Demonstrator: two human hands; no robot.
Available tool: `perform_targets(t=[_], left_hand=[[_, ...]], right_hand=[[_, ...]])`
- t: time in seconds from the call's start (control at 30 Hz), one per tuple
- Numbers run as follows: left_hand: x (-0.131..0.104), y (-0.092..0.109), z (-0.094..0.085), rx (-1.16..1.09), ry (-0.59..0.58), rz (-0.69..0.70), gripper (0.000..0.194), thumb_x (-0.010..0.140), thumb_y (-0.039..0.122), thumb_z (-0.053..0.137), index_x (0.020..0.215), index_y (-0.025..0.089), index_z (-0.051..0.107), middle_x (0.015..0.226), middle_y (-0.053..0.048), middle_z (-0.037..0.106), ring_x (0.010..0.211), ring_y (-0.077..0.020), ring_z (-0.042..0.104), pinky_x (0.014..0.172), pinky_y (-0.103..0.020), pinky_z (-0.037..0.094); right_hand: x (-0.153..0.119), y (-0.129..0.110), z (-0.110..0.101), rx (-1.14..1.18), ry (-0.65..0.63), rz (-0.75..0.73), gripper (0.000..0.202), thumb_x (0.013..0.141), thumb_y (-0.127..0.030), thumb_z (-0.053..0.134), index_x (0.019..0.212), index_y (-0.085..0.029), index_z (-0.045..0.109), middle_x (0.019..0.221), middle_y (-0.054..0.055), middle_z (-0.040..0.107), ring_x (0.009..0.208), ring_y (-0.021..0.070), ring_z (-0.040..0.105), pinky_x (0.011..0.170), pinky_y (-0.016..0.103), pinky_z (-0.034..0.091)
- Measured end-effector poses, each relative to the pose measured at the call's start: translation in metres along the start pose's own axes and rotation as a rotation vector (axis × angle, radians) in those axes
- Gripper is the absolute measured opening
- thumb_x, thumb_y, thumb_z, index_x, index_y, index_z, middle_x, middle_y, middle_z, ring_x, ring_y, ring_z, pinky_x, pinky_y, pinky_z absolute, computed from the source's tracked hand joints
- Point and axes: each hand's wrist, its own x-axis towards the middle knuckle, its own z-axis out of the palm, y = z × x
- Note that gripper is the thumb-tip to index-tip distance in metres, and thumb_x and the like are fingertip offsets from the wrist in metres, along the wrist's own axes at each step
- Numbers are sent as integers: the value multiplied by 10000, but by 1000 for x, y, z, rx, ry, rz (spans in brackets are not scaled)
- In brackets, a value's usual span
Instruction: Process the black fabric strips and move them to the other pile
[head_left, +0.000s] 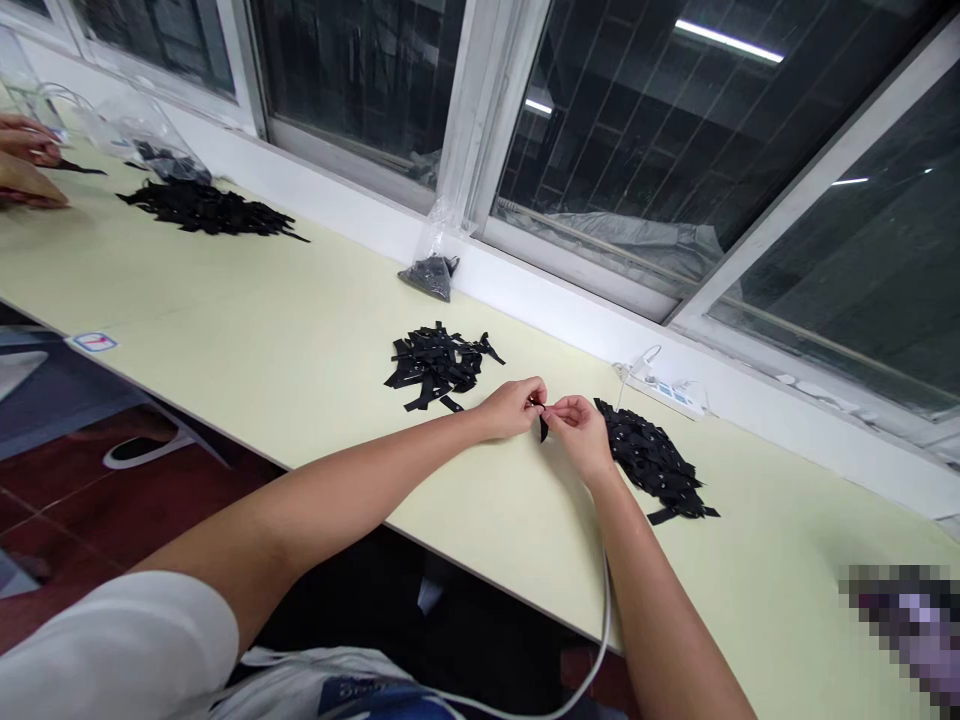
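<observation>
Over the pale yellow table [480, 520], my left hand [516, 408] and my right hand [579, 428] meet, fingers pinched on a small black strip [544, 428]. One end of the strip hangs down between them. Just beyond my left hand is a loose pile of black strips [436, 362], some with small light dots. A denser pile of black strips [651, 458] lies right beside my right hand.
A clear bag with dark pieces [431, 275] stands by the wall. A power strip [667, 393] with a white cable [606, 600] is at the right. Far left are another person's hands [28, 150], a bigger black pile [210, 208] and another bag [161, 145].
</observation>
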Motion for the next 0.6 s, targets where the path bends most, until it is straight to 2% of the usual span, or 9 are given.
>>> perform_targets(t=[0.23,0.43,0.6], left_hand=[[3,3,0,-73,-10,-9,129,870,203,583,985,176,634,962,-24,696,751,-123,579,703,-261,451],[1,13,-5,-87,-1,47,112,848,162,600,937,161,669,879,-14,688,728,-118,556,723,-262,453],[1,14,-7,-35,26,110,120,823,103,594,894,158,673,880,-17,678,736,-119,559,720,-259,449]], right_hand=[[1,-1,-1,-11,48,-67,444,653,-464,848,900,-209,580,874,61,716,801,195,695,768,342,572],[-5,-11,-6,-309,78,-212,247,804,-388,698,953,-216,603,913,49,708,799,187,683,774,347,567],[-9,-18,-3,-416,79,-308,200,817,-334,648,973,-214,611,919,40,702,823,185,675,809,353,576]])
